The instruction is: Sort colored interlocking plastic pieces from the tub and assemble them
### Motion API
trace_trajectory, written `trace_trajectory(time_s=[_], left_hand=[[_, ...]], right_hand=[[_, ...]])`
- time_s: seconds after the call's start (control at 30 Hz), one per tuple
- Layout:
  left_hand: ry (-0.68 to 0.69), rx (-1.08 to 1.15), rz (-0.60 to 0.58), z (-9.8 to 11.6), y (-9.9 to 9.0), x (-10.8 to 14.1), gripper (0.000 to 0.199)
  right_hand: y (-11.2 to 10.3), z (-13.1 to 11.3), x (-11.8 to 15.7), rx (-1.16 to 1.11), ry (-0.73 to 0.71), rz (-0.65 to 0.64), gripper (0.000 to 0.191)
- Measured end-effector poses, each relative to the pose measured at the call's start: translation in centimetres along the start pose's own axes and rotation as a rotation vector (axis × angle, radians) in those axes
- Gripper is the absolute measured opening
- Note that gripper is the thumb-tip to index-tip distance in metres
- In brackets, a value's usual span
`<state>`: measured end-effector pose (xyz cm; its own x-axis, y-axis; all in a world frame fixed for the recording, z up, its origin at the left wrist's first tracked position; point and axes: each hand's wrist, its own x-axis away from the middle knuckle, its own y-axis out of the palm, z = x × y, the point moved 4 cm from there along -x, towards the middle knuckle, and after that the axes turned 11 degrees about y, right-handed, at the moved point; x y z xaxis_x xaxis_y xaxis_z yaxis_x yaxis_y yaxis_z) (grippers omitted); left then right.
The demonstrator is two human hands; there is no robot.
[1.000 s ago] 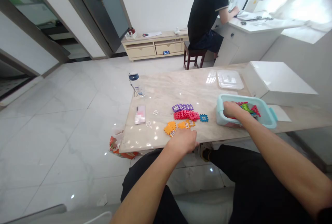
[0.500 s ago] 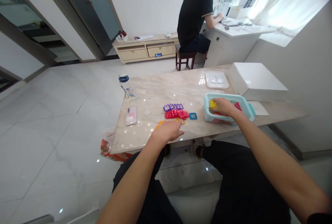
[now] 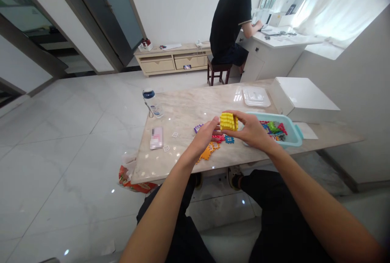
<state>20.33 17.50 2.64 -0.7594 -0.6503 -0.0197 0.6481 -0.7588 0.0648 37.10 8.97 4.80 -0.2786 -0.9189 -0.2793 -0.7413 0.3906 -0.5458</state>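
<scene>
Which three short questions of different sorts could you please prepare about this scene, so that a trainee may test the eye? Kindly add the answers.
1. Multiple choice: what does the person's right hand hold?
A) a red stack
B) a yellow stack
C) a green stack

2. True or false: the bottle with the dark blue lid stands on the table.

3. Fill in: as the person sees it, the light-blue bin is to the ____ of the orange pieces.

Key: 1. B; 2. true; 3. right.
</scene>
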Motion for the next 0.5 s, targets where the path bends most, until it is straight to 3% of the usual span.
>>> trace_trajectory(time_s=[0.07,0.17,0.33,0.5], left_hand=[[-0.048,0.199,-0.052,-0.1,-0.2,0.3,0.063],[-0.074,0.293,-0.063,-0.1,-1.1,0.9,0.058],[-0.129,0.311,-0.061,-0.8,-2.1,1.0,0.045],[-0.142,0.235,-0.089,-1.9,-1.5,0.0,0.046]], right_hand=[[2.5,-1.3,-0.2,-0.088,-0.059,-0.074,0.062],[4.7,-1.7,-0.5,-0.102,-0.090,-0.143,0.060],[6.6,-1.5,-0.7,-0.129,-0.072,-0.223,0.062],[7.4,-0.5,-0.5,-0.146,-0.028,-0.185,0.055]])
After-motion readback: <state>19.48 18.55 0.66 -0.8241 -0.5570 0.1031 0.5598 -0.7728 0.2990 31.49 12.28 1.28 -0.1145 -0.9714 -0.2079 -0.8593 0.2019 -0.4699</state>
